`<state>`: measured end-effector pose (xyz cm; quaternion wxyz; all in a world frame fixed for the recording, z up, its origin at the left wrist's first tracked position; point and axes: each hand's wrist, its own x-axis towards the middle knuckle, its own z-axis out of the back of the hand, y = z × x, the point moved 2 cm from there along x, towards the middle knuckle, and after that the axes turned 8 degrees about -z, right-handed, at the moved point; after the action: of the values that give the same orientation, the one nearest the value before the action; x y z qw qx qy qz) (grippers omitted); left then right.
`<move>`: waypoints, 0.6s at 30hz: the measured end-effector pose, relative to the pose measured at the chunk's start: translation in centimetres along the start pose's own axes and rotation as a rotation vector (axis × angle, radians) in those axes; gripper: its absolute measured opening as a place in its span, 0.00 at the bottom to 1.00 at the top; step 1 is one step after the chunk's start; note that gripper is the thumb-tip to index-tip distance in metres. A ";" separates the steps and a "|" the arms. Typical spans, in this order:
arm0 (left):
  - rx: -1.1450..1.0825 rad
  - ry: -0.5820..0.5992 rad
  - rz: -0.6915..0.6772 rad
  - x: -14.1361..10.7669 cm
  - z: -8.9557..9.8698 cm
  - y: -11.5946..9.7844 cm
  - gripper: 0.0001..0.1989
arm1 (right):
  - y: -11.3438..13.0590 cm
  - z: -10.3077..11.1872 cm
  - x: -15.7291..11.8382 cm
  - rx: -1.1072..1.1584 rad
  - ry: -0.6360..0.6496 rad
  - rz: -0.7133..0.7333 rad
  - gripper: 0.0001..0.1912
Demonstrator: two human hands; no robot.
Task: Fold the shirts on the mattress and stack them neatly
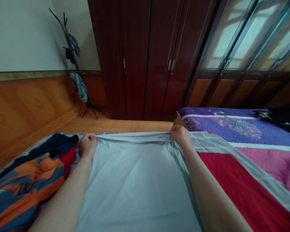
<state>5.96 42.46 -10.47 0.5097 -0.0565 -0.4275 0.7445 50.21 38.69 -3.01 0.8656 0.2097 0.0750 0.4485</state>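
Note:
A pale grey-blue garment [137,180], perhaps a shirt, lies spread out in front of me. Its far edge is stretched taut between my two hands. My left hand [87,144] pinches the far left corner, fingers closed on the fabric. At the far right corner, my right hand [181,136] grips the same cloth in a closed pinch. Shallow folds run along the held edge, while the rest lies mostly smooth. The near end of the garment runs out of view at the bottom.
An orange and blue striped garment [26,190] and a dark navy one [56,144] lie heaped left. Flat red cloth [241,183] lies on the right, beside purple bedding [232,124]. Beyond stand a dark red wardrobe [135,64] and a coat stand [73,58].

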 end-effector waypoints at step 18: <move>-0.107 -0.073 0.026 1.3 -1.0 1.6 0.13 | -2.1 -2.5 1.5 0.477 0.300 -0.125 0.11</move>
<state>4.71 43.90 -11.80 0.4804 -0.0620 -0.4844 0.7286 51.87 39.62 -6.09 0.7970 0.3336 0.3183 0.3902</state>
